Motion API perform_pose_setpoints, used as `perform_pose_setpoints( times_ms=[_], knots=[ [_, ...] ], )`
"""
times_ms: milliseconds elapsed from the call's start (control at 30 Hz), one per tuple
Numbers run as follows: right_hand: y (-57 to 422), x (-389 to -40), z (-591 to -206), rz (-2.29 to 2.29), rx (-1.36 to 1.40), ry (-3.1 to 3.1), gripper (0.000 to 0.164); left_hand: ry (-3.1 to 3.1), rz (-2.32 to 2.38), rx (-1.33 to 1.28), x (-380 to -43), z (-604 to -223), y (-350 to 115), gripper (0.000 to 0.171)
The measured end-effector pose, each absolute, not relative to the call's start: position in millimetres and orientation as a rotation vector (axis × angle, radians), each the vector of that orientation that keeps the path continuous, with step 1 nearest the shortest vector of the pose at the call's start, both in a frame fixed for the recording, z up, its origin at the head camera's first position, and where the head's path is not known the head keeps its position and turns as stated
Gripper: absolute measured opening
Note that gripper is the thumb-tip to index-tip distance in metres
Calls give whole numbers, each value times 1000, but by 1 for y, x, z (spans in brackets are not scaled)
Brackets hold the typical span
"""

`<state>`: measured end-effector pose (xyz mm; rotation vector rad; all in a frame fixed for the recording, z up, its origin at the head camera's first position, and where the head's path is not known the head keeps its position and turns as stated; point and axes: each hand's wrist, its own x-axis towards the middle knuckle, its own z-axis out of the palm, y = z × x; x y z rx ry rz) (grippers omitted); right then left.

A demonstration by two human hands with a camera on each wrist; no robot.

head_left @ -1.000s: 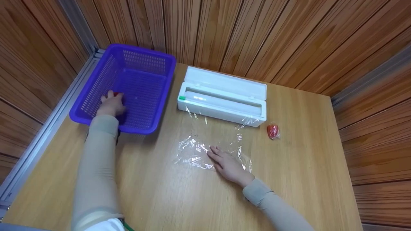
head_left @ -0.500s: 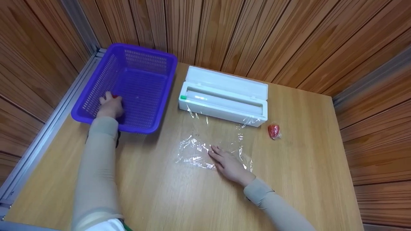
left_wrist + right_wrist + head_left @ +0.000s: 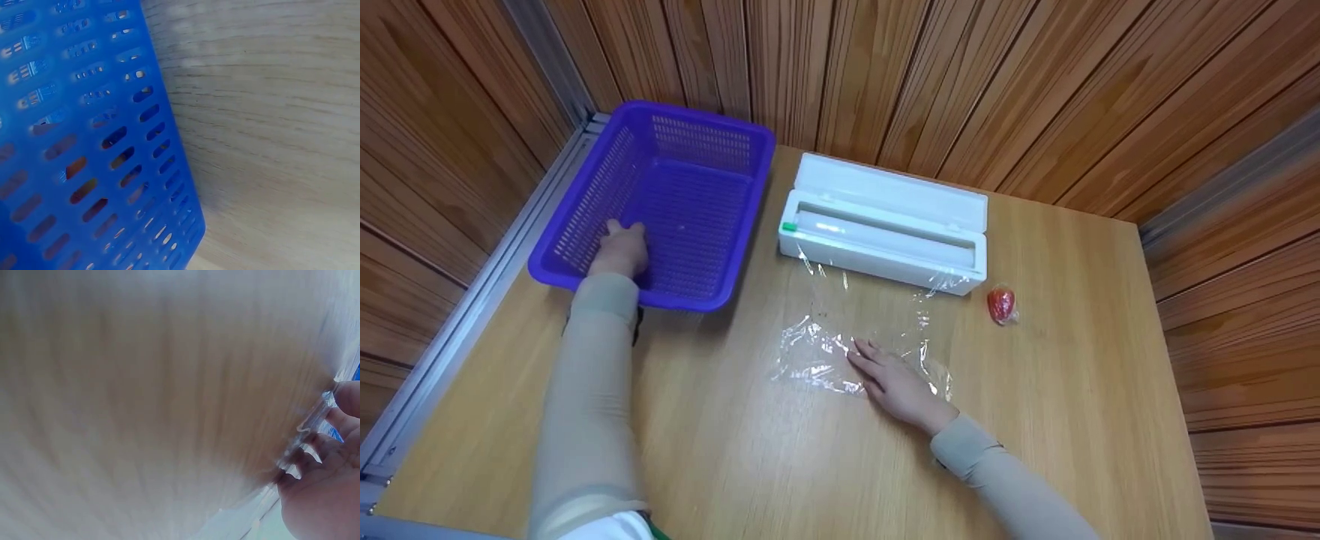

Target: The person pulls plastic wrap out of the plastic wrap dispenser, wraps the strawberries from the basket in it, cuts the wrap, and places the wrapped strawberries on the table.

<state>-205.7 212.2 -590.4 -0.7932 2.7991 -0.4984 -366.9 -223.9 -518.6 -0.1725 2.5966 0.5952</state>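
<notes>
My left hand [image 3: 620,250] reaches into the purple basket [image 3: 690,202], fingers curled near its left wall. Through slots in the basket wall [image 3: 31,152], which looks blue in the left wrist view, part of a red-orange thing [image 3: 76,167] shows within that hand's grip. Its kind cannot be made out, and the hand covers it in the head view. With fingers extended, my right hand [image 3: 904,390] rests on a sheet of plastic wrap [image 3: 814,352]. The right wrist view shows its fingertips along the edge of the wrap [image 3: 306,424].
Behind the sheet stands an open white wrap dispenser [image 3: 877,259], lid up, with a roll [image 3: 877,232] inside that the sheet comes from. A small red thing in clear wrap [image 3: 1001,305] lies to its right. Wooden panels [image 3: 840,75] enclose the table [image 3: 1072,375].
The left hand's fingers have curled in further, and the red patch beside them has gone out of sight. The right hand stays in place on the wrap.
</notes>
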Motion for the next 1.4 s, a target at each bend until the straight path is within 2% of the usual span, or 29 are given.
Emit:
perform_pose_setpoints(
  times_ms=[333, 633, 900, 1400],
  knots=[
    [212, -206, -590, -508, -803, 2810, 46, 2656, 678, -87, -370, -519, -221, 67],
    [210, -208, -594, -497, -814, 2800, 46, 2734, 762, -60, -378, -524, -224, 71],
    [209, -214, -594, -477, -821, 2793, 47, 2887, 898, 14, -382, -519, -213, 41],
    [209, -227, -599, -431, -790, 2784, 46, 3038, 1151, 305, -377, -470, -145, 34]
  ],
)
